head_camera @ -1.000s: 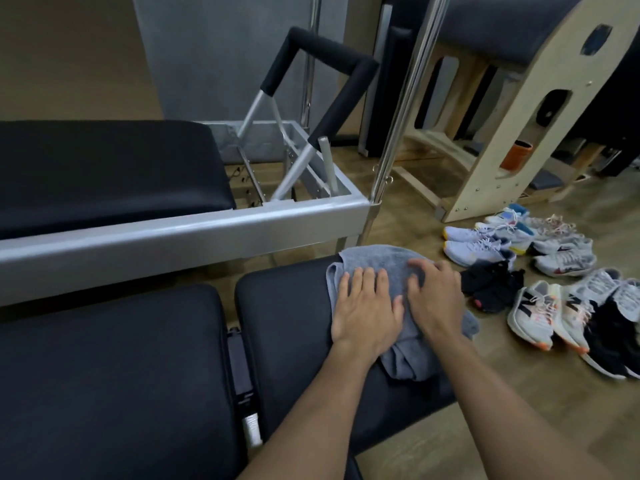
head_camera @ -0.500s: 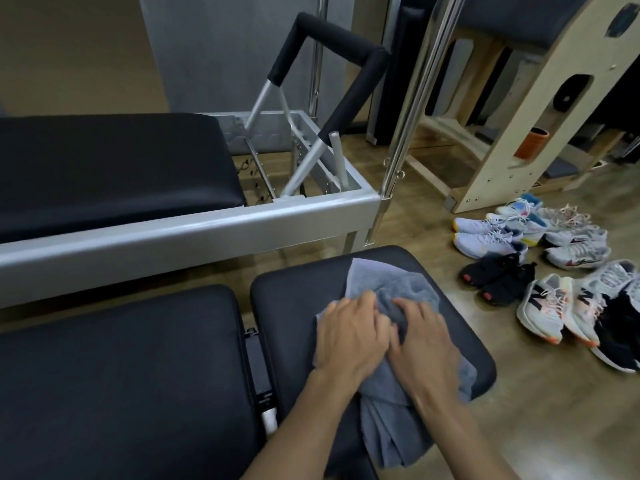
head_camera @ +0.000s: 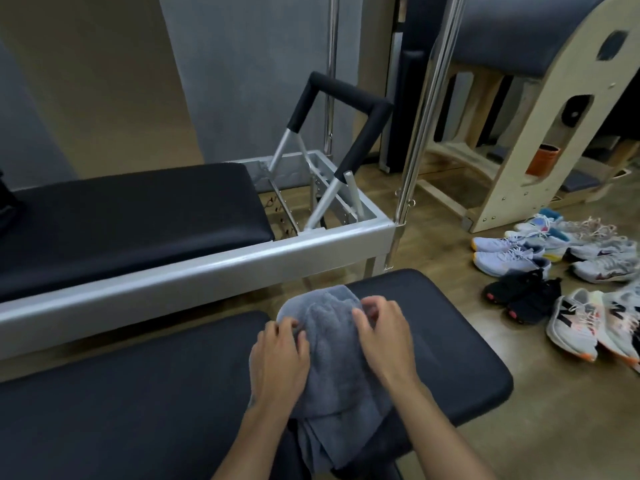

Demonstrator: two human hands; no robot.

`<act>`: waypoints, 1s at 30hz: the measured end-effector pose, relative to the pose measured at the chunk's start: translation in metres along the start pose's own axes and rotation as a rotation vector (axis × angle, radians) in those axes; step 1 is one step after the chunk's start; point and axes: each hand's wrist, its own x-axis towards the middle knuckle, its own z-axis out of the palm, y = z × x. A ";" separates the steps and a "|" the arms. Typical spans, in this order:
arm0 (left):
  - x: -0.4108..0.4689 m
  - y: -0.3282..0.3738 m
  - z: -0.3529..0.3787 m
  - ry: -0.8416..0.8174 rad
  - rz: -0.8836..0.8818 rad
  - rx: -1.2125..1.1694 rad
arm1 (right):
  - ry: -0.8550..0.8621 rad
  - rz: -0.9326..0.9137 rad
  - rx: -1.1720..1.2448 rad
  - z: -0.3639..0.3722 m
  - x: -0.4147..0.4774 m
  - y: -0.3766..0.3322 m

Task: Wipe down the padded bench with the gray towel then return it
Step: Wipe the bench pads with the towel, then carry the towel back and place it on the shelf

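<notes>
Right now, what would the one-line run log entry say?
step: wiping | left hand: grips gray towel | right hand: grips gray towel | gray towel: bunched on padded bench

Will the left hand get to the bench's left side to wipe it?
Probably yes: the left hand grips the gray towel on the padded bench, and nothing lies between it and that side.
</notes>
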 end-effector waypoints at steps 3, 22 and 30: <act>0.000 0.005 -0.008 -0.038 -0.108 -0.029 | -0.253 0.160 -0.333 -0.010 0.012 0.005; 0.016 0.007 -0.037 -0.151 -0.071 -0.170 | -0.095 0.376 0.268 0.006 -0.016 -0.073; 0.029 0.075 -0.066 -0.453 -0.411 -1.178 | 0.083 0.327 0.732 -0.074 -0.028 -0.119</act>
